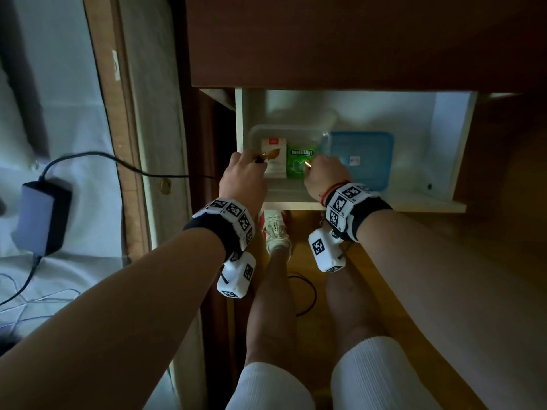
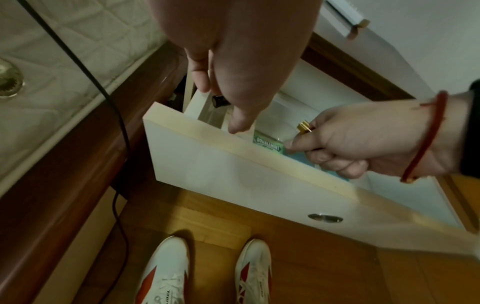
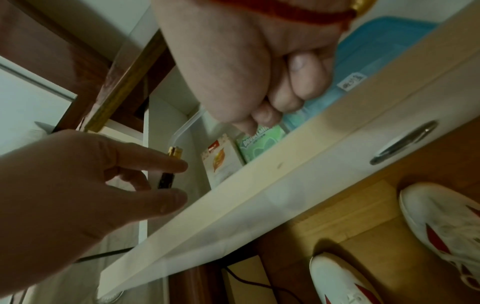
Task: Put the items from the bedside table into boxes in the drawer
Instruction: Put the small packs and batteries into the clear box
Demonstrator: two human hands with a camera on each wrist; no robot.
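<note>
The left hand [image 3: 85,185] pinches a small black-and-gold battery [image 3: 168,170] between thumb and fingertips, its grip closed on it above the clear plastic box [image 1: 284,134] at mid-frame in the open white drawer [image 1: 370,206]. The right hand [image 1: 325,173] is clenched around a second gold-tipped battery [image 2: 304,128], most of it hidden in the fist. In the clear box stand a white carton [image 1: 273,158] and a green Doublemint gum pack [image 1: 300,162]; a blue lidded box [image 1: 362,158] sits just to their right.

Free drawer floor [image 1: 414,161] right of blue box [image 1: 362,158]; tabletop [image 1: 355,39] overhead.
</note>
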